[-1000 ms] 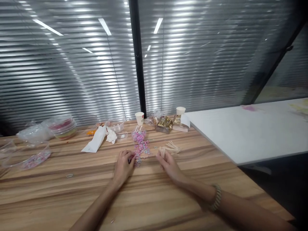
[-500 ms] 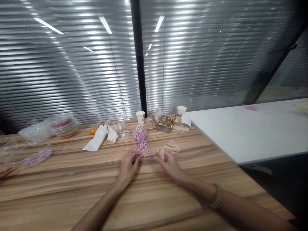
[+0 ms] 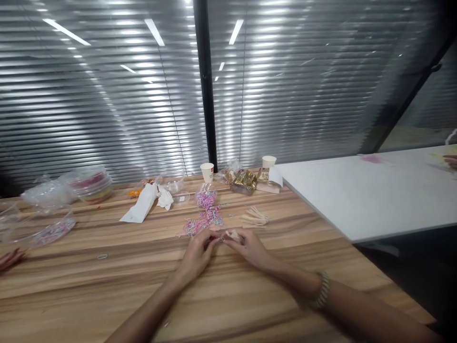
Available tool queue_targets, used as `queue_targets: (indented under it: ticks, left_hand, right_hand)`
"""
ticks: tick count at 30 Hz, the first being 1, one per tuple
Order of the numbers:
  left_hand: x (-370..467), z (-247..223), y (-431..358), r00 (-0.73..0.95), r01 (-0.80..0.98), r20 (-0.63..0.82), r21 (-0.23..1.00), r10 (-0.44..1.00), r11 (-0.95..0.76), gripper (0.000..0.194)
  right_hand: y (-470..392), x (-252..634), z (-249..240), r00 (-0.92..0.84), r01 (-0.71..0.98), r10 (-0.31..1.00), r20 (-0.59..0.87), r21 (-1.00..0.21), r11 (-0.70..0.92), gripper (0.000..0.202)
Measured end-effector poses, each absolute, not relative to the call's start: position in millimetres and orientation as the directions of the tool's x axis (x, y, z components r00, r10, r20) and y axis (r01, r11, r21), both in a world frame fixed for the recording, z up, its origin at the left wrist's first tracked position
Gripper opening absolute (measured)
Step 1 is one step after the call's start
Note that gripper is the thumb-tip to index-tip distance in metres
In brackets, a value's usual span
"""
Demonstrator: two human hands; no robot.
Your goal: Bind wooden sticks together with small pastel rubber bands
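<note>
My left hand [image 3: 200, 250] is closed at the middle of the wooden table [image 3: 228, 305], its fingertips pinching something small that I cannot make out. Close against it, my right hand [image 3: 252, 247] is closed on pale sticks [image 3: 233, 235]. The fingertips of both hands nearly meet. Just beyond them lies a loose heap of small pink, purple and blue pieces [image 3: 194, 226], spread out from a clear bag [image 3: 206, 196] of the same pieces. More pale sticks [image 3: 255, 216] lie fanned out behind my right hand.
Paper cups [image 3: 207, 172], gold wrappers [image 3: 244, 181], white paper [image 3: 140, 205] and clear round tubs [image 3: 89, 185] stand along the back. Another person's hand [image 3: 11, 258] rests at the left edge. At far right, a hand [image 3: 452, 161] is over the white table [image 3: 339, 190].
My left hand has moved right from the small pieces, and my right hand slightly down and left, so their fingertips come together. A hand has appeared at the far right; the one at left shows more.
</note>
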State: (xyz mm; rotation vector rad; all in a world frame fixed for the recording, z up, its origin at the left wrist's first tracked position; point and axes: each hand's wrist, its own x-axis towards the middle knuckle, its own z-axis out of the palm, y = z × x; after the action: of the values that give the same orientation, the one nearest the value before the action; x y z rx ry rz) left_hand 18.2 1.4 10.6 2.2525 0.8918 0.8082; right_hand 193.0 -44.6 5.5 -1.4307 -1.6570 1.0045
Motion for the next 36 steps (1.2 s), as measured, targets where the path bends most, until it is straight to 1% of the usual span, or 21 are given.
queue_targets:
  ticks: [3, 7, 10, 13, 16, 18, 21, 24, 27, 32, 36]
  left_hand:
    - [18, 9, 2, 0.612, 0.383, 0.319, 0.682, 0.724, -0.624, 0.02]
    - [18, 10, 1, 0.616, 0.357, 0.346, 0.677, 0.707, -0.643, 0.022]
    - [18, 13, 2, 0.591, 0.385, 0.365, 0.655, 0.719, -0.65, 0.023]
    - [17, 14, 4, 0.505, 0.441, 0.46, 0.59, 0.73, -0.676, 0.023]
    - [17, 14, 4, 0.434, 0.483, 0.555, 0.522, 0.71, -0.703, 0.024]
    - [17, 15, 3, 0.478, 0.457, 0.535, 0.525, 0.696, -0.718, 0.024]
    - [18, 17, -2, 0.6, 0.368, 0.456, 0.573, 0.658, -0.733, 0.025]
    - [19, 19, -5, 0.666, 0.328, 0.401, 0.599, 0.629, -0.73, 0.025]
    - [20, 19, -5, 0.682, 0.323, 0.378, 0.612, 0.626, -0.721, 0.023]
    - [20, 17, -5, 0.687, 0.311, 0.384, 0.612, 0.617, -0.727, 0.024]
    - [20, 19, -5, 0.664, 0.315, 0.393, 0.624, 0.636, -0.715, 0.022]
  right_hand:
    - [-45, 193, 5, -0.109, 0.464, 0.994, 0.022, -0.883, 0.071, 0.057]
    - [-44, 193, 6, -0.062, 0.461, 0.997, 0.042, -0.885, 0.066, 0.058]
    - [-43, 191, 5, -0.019, 0.461, 0.999, 0.032, -0.886, 0.037, 0.06]
    - [-43, 191, 3, -0.02, 0.439, 0.999, 0.029, -0.898, 0.035, 0.06]
    - [-43, 191, 1, -0.045, 0.399, 0.998, 0.035, -0.916, 0.05, 0.059]
    - [-44, 191, 2, -0.057, 0.384, 0.998, 0.039, -0.922, 0.059, 0.059]
    - [-46, 190, 4, -0.071, 0.377, 0.997, 0.038, -0.924, 0.062, 0.059]
    - [-46, 190, 4, -0.079, 0.384, 0.996, 0.028, -0.922, 0.056, 0.061]
    - [-45, 190, 2, -0.088, 0.385, 0.996, 0.023, -0.921, 0.055, 0.061]
    - [-46, 190, 4, -0.078, 0.347, 0.995, 0.055, -0.934, 0.079, 0.058]
    - [-46, 189, 7, -0.049, 0.361, 0.998, 0.033, -0.931, 0.048, 0.056]
